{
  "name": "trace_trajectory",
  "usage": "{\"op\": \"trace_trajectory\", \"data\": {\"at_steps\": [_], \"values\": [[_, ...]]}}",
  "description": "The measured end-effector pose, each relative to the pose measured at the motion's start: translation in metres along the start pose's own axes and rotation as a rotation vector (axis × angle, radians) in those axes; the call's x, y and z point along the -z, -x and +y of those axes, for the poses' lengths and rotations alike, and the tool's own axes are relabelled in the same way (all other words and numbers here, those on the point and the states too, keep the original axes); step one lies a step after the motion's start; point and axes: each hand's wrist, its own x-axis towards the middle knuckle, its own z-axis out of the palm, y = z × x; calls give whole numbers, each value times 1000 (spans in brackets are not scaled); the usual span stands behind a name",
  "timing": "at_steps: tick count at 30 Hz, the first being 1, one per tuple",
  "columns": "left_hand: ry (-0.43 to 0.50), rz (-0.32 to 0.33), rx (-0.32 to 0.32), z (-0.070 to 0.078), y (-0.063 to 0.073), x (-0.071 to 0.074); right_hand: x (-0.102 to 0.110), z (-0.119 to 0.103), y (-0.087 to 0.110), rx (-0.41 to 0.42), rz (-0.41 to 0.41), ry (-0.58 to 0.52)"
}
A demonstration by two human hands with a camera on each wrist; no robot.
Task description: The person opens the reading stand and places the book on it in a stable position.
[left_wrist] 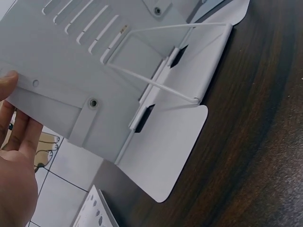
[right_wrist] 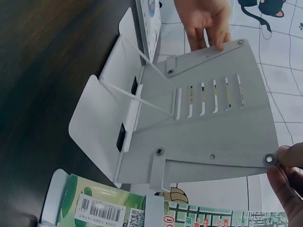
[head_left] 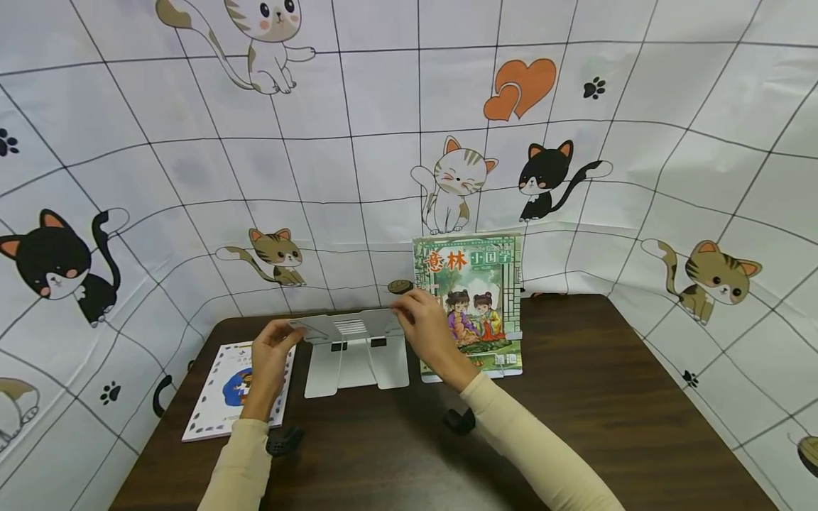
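A white metal book stand [head_left: 322, 372] stands on the table with its back panel [right_wrist: 184, 142] raised. The panel has a row of slots, and a wire prop [left_wrist: 156, 85] links it to the flat base. My left hand [head_left: 271, 362] pinches the panel's left edge, thumb on one face and fingers behind. With thumb and fingers, my right hand [head_left: 431, 333] pinches the upper right corner, by a round rivet [right_wrist: 269, 159]. Two small page-holding arms [left_wrist: 85, 120] lie along the panel's sides.
Right of the stand, a green illustrated magazine [head_left: 473, 298] leans upright on another white stand, held by a clip [head_left: 513, 336]. A white-covered book [head_left: 214, 397] lies flat at the left, beside my left forearm. Behind the dark wooden table [head_left: 575, 426] hangs a cat-patterned cloth [head_left: 383, 170].
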Motion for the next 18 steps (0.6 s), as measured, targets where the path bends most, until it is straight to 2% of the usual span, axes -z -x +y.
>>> {"op": "trace_trajectory", "data": {"at_steps": [8,12,15,18], "values": [[15,47,-12,1,8,0,-3,7,-6,65,-23,74],[32,32,-3,5,16,2,-5,11,-11,97,-23,111],[34,23,-16,9,24,2,-7,12,-17,93,-42,140],[-2,28,-48,11,33,3,-10,15,-24,86,-74,159]]}}
